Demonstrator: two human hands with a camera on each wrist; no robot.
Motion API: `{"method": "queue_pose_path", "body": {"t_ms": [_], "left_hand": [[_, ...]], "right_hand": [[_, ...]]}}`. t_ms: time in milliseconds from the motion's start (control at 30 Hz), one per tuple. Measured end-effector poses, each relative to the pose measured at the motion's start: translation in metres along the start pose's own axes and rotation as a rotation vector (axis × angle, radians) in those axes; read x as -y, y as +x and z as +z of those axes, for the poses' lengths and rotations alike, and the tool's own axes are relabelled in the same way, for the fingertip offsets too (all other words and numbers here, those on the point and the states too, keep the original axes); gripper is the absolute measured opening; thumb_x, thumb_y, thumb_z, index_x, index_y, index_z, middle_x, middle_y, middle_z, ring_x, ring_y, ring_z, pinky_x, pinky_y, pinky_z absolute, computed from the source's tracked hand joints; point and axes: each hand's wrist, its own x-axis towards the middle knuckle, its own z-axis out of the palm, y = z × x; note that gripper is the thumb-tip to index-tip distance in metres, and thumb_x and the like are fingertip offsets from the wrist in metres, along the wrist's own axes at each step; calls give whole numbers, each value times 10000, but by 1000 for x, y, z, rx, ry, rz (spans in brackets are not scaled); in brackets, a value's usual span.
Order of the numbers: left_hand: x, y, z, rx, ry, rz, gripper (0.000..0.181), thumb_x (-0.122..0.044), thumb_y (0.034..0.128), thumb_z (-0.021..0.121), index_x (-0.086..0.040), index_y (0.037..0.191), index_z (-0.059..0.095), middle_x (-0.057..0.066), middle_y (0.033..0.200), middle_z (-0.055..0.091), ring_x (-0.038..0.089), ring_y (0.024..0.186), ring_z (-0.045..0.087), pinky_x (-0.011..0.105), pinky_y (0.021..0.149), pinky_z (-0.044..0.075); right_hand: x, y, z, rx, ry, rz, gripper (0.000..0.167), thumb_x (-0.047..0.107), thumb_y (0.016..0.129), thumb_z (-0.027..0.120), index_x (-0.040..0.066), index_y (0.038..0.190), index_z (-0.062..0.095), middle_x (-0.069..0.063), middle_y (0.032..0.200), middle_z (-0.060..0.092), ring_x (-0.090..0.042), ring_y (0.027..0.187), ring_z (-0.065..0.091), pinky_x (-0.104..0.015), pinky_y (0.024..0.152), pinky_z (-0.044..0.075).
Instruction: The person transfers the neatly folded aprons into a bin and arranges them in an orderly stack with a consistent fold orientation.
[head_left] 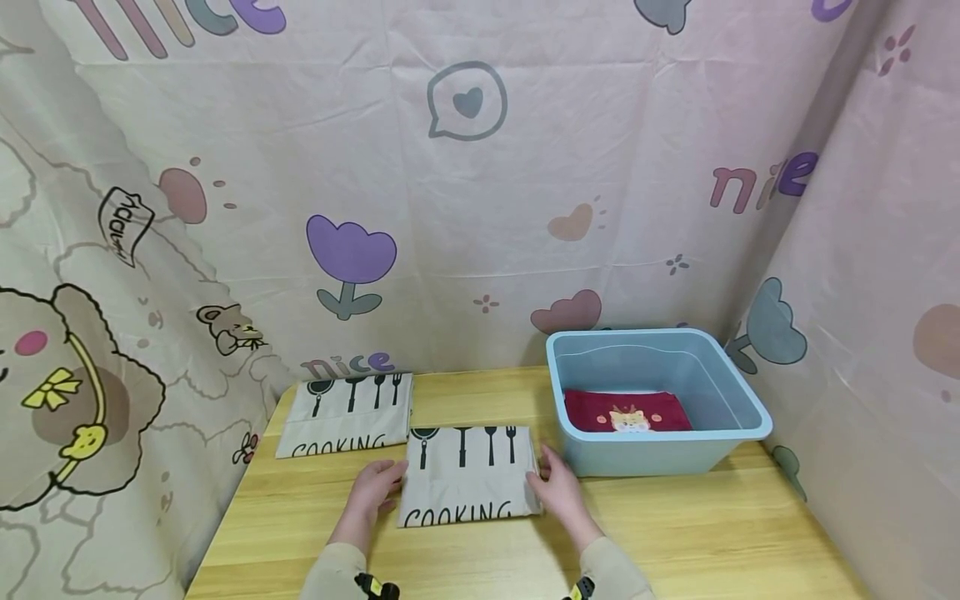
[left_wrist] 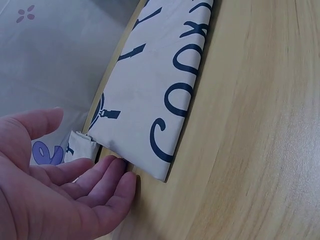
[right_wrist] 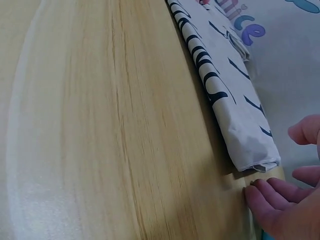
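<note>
A folded white cloth (head_left: pixel 468 483), printed in black with kitchen utensils and COOKING, lies flat on the table between the two hands. Beside its left edge is my left hand (head_left: pixel 372 487); the left wrist view shows the hand's loosely bent fingers (left_wrist: pixel 107 182) at the cloth's corner, contact unclear. At the opposite side my right hand (head_left: pixel 558 487) has its thumb and fingers apart. A small gap separates its fingertips (right_wrist: pixel 257 192) from the cloth's end in the right wrist view. Neither hand grips the cloth.
A second folded cloth (head_left: pixel 345 421) with matching print lies at the table's back left. On the right stands a light blue plastic bin (head_left: pixel 637 457), holding a dark red cloth (head_left: pixel 588 410) with a cartoon animal. Printed curtains (head_left: pixel 480 217) hang behind the wooden table (head_left: pixel 712 533).
</note>
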Motion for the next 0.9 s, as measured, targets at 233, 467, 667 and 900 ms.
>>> {"method": "queue_pose_path", "body": {"t_ms": [233, 467, 667, 900], "left_hand": [[2, 1, 1, 5, -1, -10, 684, -311, 1000, 588, 158, 1424, 327, 331, 1361, 478, 431, 1182, 527, 457, 858, 487], [5, 3, 1, -12, 0, -19, 651, -307, 986, 610, 145, 1394, 381, 315, 1331, 505, 404, 1149, 544, 441, 841, 489], [6, 5, 3, -25, -4, -2, 552, -245, 990, 596, 146, 1343, 432, 304, 1295, 533, 404, 1130, 551, 460, 877, 471], [3, 7, 4, -28, -13, 8, 496, -212, 985, 597, 153, 1301, 484, 245, 1155, 620, 317, 1008, 586, 431, 852, 470]], "right_hand": [[-2, 3, 2, 8, 29, 25, 609, 66, 886, 679, -166, 1382, 412, -343, 1170, 591, -424, 999, 626, -491, 847, 541], [-4, 6, 7, 17, 13, 46, 598, 77, 882, 681, -176, 1361, 428, -333, 1125, 612, -405, 974, 631, -483, 845, 540], [-3, 8, 8, 12, 27, 73, 571, 79, 884, 670, -177, 1343, 448, -318, 1098, 622, -418, 984, 628, -491, 849, 537], [-5, 11, 9, 5, 66, 99, 523, 56, 892, 648, -192, 1315, 464, -339, 1109, 614, -456, 1060, 595, -508, 889, 518]]}}
